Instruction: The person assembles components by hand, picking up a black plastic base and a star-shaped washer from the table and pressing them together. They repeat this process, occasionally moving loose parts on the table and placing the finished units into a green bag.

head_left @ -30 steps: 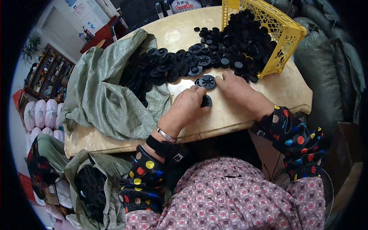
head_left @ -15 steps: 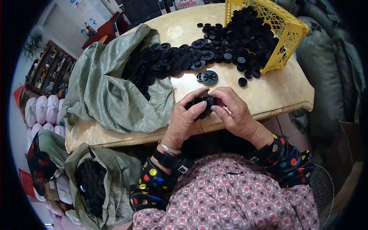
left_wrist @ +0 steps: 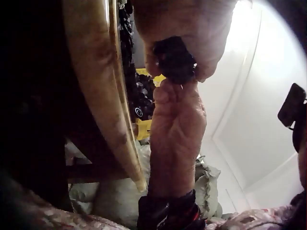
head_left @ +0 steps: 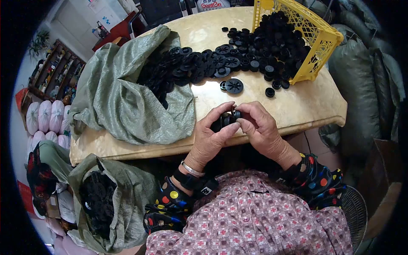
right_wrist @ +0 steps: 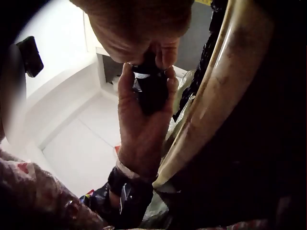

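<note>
Near the table's front edge, the left hand (head_left: 209,136) grips a black disc-like part (head_left: 227,120) between thumb and fingers. Opposite it, the right hand (head_left: 263,131) pinches a small round black piece (head_left: 236,114) that meets the first part. In the left wrist view the dark part (left_wrist: 175,60) lies within the left fingers, and the right fingertips touch its end. The right wrist view shows the dark part (right_wrist: 152,93) in the left hand (right_wrist: 141,139). Beyond the hands, a ribbed black disc (head_left: 234,86) lies on the table beside a small ring.
Black discs (head_left: 187,68) spill from a green woven sack (head_left: 123,97) at the left. A heap of small black caps (head_left: 278,40) lies by a tipped yellow crate (head_left: 316,53) at the back right. An open sack (head_left: 127,191) of black parts stands below the table's left side.
Both hands have drawn back from the ribbed disc toward the table's front edge and come together around the black parts. Over the last half second they have shifted only slightly.
</note>
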Demonstrator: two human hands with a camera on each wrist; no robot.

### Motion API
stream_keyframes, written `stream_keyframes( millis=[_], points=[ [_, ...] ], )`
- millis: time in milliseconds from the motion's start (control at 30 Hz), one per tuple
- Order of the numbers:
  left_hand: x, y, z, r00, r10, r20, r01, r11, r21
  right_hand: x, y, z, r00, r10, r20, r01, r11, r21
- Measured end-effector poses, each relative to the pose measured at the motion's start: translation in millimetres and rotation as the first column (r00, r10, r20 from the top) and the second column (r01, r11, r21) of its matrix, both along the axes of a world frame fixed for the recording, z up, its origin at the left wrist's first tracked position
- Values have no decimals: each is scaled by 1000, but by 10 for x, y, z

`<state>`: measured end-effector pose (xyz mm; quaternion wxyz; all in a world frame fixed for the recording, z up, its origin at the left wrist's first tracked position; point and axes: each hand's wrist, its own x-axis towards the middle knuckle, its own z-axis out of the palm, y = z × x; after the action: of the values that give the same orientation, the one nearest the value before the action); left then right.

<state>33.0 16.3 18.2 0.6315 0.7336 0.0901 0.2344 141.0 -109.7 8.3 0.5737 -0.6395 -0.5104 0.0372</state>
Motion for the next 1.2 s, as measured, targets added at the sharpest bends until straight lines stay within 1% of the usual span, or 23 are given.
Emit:
stream_keyframes(
  millis=[67, 133, 167, 200, 233, 267, 300, 333, 367, 400, 433, 467, 533, 567, 633, 700, 800, 867, 933, 1000, 1067, 1133, 1200],
  points=[
    [-12, 12, -15, 1000, -20, 8, 20, 1000, 5, -42, -12, 32, 1000, -4, 12, 4, 1000, 9],
    [-42, 8, -6, 996, -34, -83, 19, 985, -170, -55, -13, 34, 1000, -5, 20, 5, 1000, 18],
    [-47, 10, -25, 996, -33, -85, 18, 985, -170, -42, -11, 30, 996, 13, 84, -17, 999, 39],
    [-47, 12, -56, 997, -58, -49, 43, 962, -270, -26, -11, 27, 988, 29, 149, -38, 998, 58],
    [-47, 12, -74, 997, -80, -10, 71, 927, -368, -10, -22, 52, 989, 28, 147, -37, 998, 58],
    [-54, -2, -58, 997, -81, -14, 71, 927, -369, 5, -44, 100, 973, 74, 219, -82, 996, 32],
    [-67, -22, -26, 993, -114, 1, 99, 855, -509, 20, -63, 134, 950, 122, 288, -128, 992, 2],
    [-77, -35, -12, 990, -142, 22, 124, 763, -635, 46, -72, 154, 950, 124, 285, -129, 992, -1],
    [-87, -32, -21, 990, -141, 20, 121, 762, -637, 75, -78, 173, 920, 176, 350, -183, 983, -13],
    [-99, -22, -33, 983, -179, 33, 154, 720, -676, 95, -80, 178, 882, 225, 413, -235, 972, -28],
    [-106, -18, -40, 975, -217, 48, 185, 676, -713, 105, -81, 164, 883, 226, 412, -236, 971, -28],
    [-110, -44, -26, 975, -217, 47, 184, 675, -714, 113, -81, 138, 886, 222, 408, -235, 972, -18],
    [-107, -121, 24, 990, -139, -2, 104, 755, -648, 108, -80, 93, 888, 215, 406, -232, 973, -8],
    [-103, -121, -7, 990, -140, -3, 105, 755, -648, 80, -85, 64, 915, 172, 365, -181, 983, -10],
    [-96, -107, -114, 997, -72, 17, 71, 884, -463, 24, -97, 14, 938, 126, 323, -128, 992, -15],
    [-113, -92, -147, 998, -64, 3, 59, 900, -433, -28, -100, -25, 977, 91, 191, -92, 996, -1],
    [-138, -99, -122, 999, -49, -6, 42, 909, -414, -95, -85, -48, 993, 72, 97, -76, 996, 45],
    [-156, -96, -100, 999, -43, -2, 39, 904, -426, -120, -104, -15, 997, 69, 38, -70, 998, 9],
    [-178, -66, -84, 1000, -27, 1, 27, 994, -103, -142, -116, -15, 998, 63, -18, -63, 998, -26],
    [-202, -73, -36, 1000, -19, -20, 17, 998, -66, -176, -115, -41, 979, 109, -174, -114, 993, -23],
    [-218, -73, -20, 999, -10, -44, 9, 1000, -29, -208, -143, 44, 988, 72, -136, -82, 994, -66],
    [-220, -89, -28, 999, -29, 22, 27, 996, 84, -256, -165, 100, 995, 37, -96, -47, 993, -110],
    [-216, -80, -54, 999, -23, 31, 19, 990, 138, -309, -158, 120, 974, -5, -227, -27, 990, -140]
  ],
)
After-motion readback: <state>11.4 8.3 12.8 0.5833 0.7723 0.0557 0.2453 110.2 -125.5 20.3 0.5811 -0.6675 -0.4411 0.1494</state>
